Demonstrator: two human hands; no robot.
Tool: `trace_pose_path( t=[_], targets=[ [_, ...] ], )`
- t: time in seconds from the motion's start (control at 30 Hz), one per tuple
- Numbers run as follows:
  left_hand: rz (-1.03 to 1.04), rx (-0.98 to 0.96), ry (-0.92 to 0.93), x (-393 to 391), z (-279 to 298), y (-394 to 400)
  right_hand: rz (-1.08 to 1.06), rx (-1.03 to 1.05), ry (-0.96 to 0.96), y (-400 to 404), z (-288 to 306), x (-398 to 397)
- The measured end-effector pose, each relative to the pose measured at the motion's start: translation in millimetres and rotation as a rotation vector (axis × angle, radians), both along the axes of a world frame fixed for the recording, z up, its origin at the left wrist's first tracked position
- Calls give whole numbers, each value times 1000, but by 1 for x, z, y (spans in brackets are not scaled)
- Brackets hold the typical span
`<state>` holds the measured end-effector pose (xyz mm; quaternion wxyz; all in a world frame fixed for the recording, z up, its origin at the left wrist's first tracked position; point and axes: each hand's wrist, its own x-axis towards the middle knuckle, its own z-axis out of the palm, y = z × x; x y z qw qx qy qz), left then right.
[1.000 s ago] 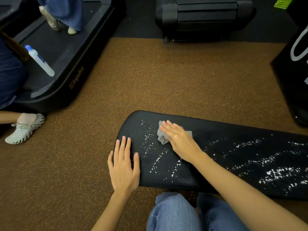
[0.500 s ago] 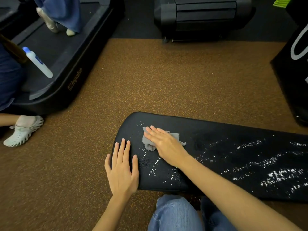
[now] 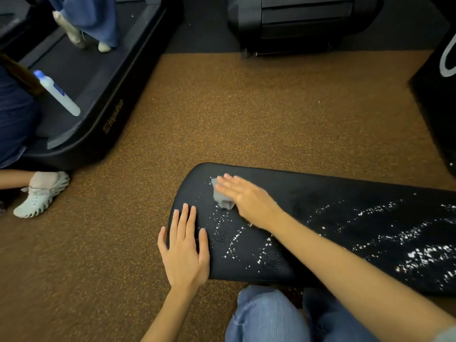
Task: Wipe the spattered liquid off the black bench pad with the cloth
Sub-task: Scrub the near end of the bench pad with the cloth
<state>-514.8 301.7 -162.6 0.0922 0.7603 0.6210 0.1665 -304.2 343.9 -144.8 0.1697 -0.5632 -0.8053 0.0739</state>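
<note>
Brown speckled gym flooring (image 3: 246, 124) runs under everything, with a treadmill (image 3: 93, 99) off to my left and the black bench pad (image 3: 333, 206) lying across the floor just in front of my knees (image 3: 266, 317).

My right hand (image 3: 249, 201) lies flat, fingers stretched, pressing the grey cloth (image 3: 220, 198) onto the pad rather than pinching it. Over the last second I have swept it from the middle of the pad's near end towards the rounded tip, and it has now swung up towards the far edge of that tip. The cloth is bunched under my palm with only its left part showing. My left hand (image 3: 183, 250) has stayed where it was, spread open and empty, palm down on the tip's near corner, which I take to be steadying the pad.

The sweep has told on the surface: the strip behind my right hand, towards the pad's middle, reads plain black, where droplets stood a second ago. What remains at this end is a fan of white spatter (image 3: 234, 238) between my two hands, running down towards the near edge. Much heavier spatter lies well off to my right, untouched.

I judge the job barely started: one patch cleared, the near-edge droplets next, then the long wet stretch to the right. The bunched cloth covers little per pass, so spreading it would help.
</note>
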Motion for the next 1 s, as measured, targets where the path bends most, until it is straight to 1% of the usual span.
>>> trace_pose_path(
  t=[0.1, 0.2, 0.23, 0.3, 0.37, 0.4, 0.5, 0.6, 0.67, 0.77, 0.83, 0.87, 0.9, 1.0],
  targets=[
    [7, -11, 5, 0, 0, 0, -161, -53, 14, 29, 7, 12],
    [10, -9, 11, 0, 1, 0, -236, -48, 41, 39, 10, -7],
    [9, -8, 13, 0, 1, 0, -221, -40, 42, 36, 8, -16],
    [11, -9, 18, 0, 0, 0, -110, -22, 55, 20, 3, -30],
    [10, -5, 21, -1, 1, -1, -3, -7, 52, 5, 1, -30],
    [9, -4, 20, -1, 1, -1, 8, 3, 36, 3, 0, -23],
    [12, -8, 12, 1, 2, -1, -142, -15, 34, 20, 4, 0],
    [19, -10, 6, 2, 2, -1, -246, -41, 71, 45, 13, -3],
    [20, -7, 7, 1, 1, -1, -229, -19, 105, 47, 14, -23],
    [24, -1, 17, 2, 0, 0, -78, 7, 127, 29, 5, -48],
    [21, 1, 26, 1, 0, 0, 4, 12, 121, 19, 2, -40],
    [20, 3, 26, 1, 0, -1, 13, 6, 94, 19, 2, -30],
    [20, 3, 24, 0, 0, 0, -14, -6, 72, 20, 3, -20],
    [20, 2, 10, 1, 0, 0, -190, -41, 62, 38, 10, 3]
  ],
)
